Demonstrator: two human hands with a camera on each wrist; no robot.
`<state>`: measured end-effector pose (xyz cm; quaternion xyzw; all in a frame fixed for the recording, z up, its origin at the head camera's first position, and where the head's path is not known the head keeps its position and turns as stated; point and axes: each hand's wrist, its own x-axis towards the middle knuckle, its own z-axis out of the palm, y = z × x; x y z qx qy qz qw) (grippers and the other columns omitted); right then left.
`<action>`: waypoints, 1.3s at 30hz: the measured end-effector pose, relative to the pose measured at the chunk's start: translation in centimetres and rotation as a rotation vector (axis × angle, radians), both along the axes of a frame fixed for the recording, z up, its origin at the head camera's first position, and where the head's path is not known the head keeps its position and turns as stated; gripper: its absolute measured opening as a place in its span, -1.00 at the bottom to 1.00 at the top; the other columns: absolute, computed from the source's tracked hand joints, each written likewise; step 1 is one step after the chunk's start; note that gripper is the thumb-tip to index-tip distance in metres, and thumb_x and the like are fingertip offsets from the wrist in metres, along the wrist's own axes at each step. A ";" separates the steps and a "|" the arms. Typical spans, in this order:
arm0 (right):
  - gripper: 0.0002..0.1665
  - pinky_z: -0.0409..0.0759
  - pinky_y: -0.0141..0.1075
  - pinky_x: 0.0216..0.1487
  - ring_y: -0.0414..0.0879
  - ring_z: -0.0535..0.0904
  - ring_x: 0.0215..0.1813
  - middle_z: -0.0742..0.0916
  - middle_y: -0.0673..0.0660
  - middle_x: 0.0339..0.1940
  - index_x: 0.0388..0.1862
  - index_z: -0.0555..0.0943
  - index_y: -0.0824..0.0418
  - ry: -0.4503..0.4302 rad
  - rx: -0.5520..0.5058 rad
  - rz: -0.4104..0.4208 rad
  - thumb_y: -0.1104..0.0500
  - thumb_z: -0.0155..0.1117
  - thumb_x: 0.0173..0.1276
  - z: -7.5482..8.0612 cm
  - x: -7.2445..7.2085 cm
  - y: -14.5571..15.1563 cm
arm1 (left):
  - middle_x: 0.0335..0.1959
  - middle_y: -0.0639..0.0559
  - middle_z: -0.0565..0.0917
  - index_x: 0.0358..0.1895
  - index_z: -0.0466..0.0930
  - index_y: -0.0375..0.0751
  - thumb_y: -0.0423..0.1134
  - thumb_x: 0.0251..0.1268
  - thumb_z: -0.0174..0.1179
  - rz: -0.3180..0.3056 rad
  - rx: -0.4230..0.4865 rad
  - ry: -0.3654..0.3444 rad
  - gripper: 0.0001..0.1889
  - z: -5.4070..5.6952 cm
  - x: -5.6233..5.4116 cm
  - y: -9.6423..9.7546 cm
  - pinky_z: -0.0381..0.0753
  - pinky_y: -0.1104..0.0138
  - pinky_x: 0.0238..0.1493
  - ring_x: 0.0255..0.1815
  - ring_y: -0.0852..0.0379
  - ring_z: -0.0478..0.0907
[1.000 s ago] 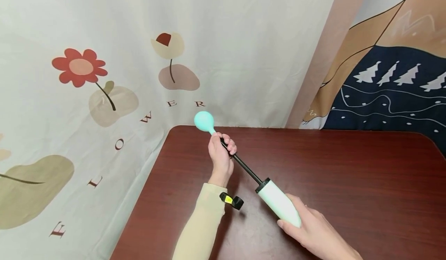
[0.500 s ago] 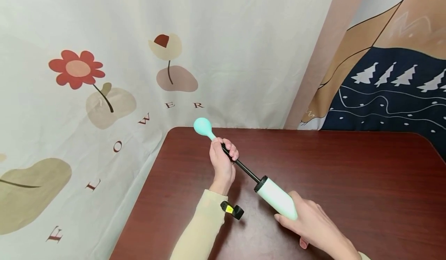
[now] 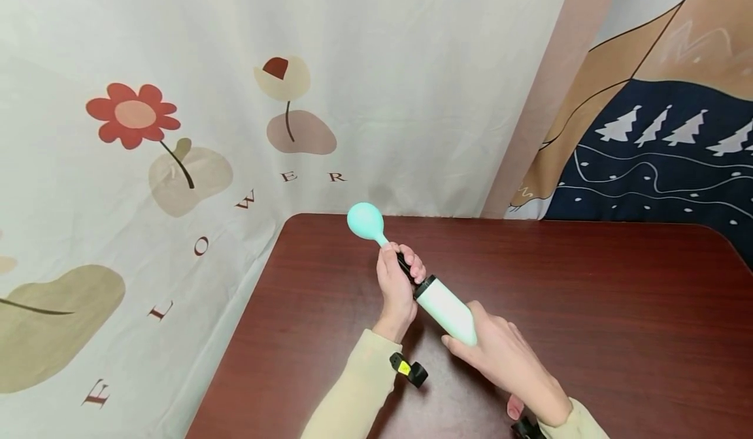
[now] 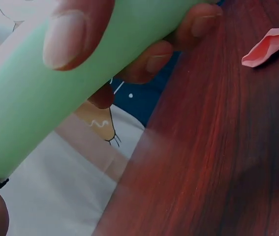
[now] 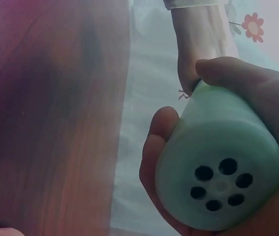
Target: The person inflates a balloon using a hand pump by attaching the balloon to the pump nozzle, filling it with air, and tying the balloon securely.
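L sleeve (image 3: 353, 387): long, pale cream-yellow, plain. L wrist cam (image 3: 418, 374): blk, w/ bright yellow patch (image 3: 404, 367). R sleeve (image 3: 575, 423): same colour. R wrist cam (image 3: 527, 428): blk, partly cut off.

Your left arm (image 3: 355, 390): reaches forward and rightward | your left hand (image 3: 399, 285): curls in a grip | your right arm (image 3: 575, 424): angles forward and leftward | your right hand (image 3: 500, 351): grips nearer you, thumb (image 3: 460, 349) opposite fingers (image 5: 152, 152)

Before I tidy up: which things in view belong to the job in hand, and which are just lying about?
Part of the job:
pale green pump
teal balloon, puffed round

Just lying about, it seems:
limp pink piece, perhaps another balloon, on the table
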<state>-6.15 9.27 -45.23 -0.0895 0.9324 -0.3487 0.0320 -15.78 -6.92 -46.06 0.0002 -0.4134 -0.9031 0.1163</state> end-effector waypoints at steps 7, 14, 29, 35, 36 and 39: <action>-0.39 0.46 -0.24 -0.48 -0.18 0.46 -0.53 0.62 -0.05 -0.45 0.09 0.57 0.19 0.008 -0.031 0.007 -0.11 0.54 0.21 -0.1 0.2 -1.1 | -0.60 0.13 0.38 -0.35 0.29 -0.10 -0.16 0.75 -0.29 0.036 0.018 -0.006 -0.66 -0.1 -1.1 -1.6 0.26 0.55 -0.72 -0.76 0.36 0.30; -0.37 0.49 -0.25 -0.59 -0.18 0.47 -0.58 0.65 -0.05 -0.39 0.15 0.57 0.12 -0.059 -0.015 -0.019 -0.12 0.55 0.21 0.0 1.4 -0.5 | -0.59 0.10 0.36 -0.34 0.26 -0.09 -0.19 0.74 -0.26 0.092 0.044 -0.022 -0.69 0.1 -2.4 -3.7 0.27 0.54 -0.72 -0.75 0.33 0.29; -0.38 0.47 -0.24 -0.34 -0.22 0.46 -0.37 0.59 -0.08 -0.33 0.05 0.57 0.06 -0.154 0.060 0.033 -0.23 0.57 0.16 -1.2 4.3 3.3 | -0.60 0.11 0.37 -0.34 0.27 -0.09 -0.17 0.76 -0.27 0.130 0.063 0.025 -0.67 1.4 -2.6 -6.0 0.23 0.54 -0.74 -0.76 0.35 0.30; -0.44 0.41 -0.33 -0.54 -0.26 0.41 -0.59 0.54 -0.09 -0.46 0.03 0.52 0.07 -0.109 -0.005 0.042 -0.19 0.52 0.25 -1.4 3.7 2.5 | -0.58 0.11 0.36 -0.32 0.25 -0.09 -0.18 0.76 -0.27 0.075 -0.005 0.049 -0.69 1.1 -1.4 -3.8 0.26 0.52 -0.70 -0.75 0.33 0.31; -0.43 0.42 -0.33 -0.61 -0.26 0.40 -0.66 0.55 -0.08 -0.48 0.05 0.52 0.08 -0.123 -0.027 0.041 -0.19 0.52 0.26 -1.3 3.5 2.4 | -0.58 0.11 0.36 -0.32 0.25 -0.09 -0.18 0.76 -0.27 0.077 -0.003 0.051 -0.69 1.0 -1.3 -3.6 0.26 0.53 -0.70 -0.75 0.34 0.31; -0.38 0.40 -0.29 -0.80 -0.20 0.38 -0.79 0.57 -0.03 -0.47 0.13 0.50 0.08 -0.162 -0.082 0.026 -0.20 0.50 0.28 -1.1 3.2 2.0 | -0.58 0.11 0.36 -0.33 0.26 -0.08 -0.19 0.75 -0.27 0.066 0.008 0.045 -0.69 0.7 -0.8 -2.8 0.26 0.53 -0.70 -0.74 0.35 0.31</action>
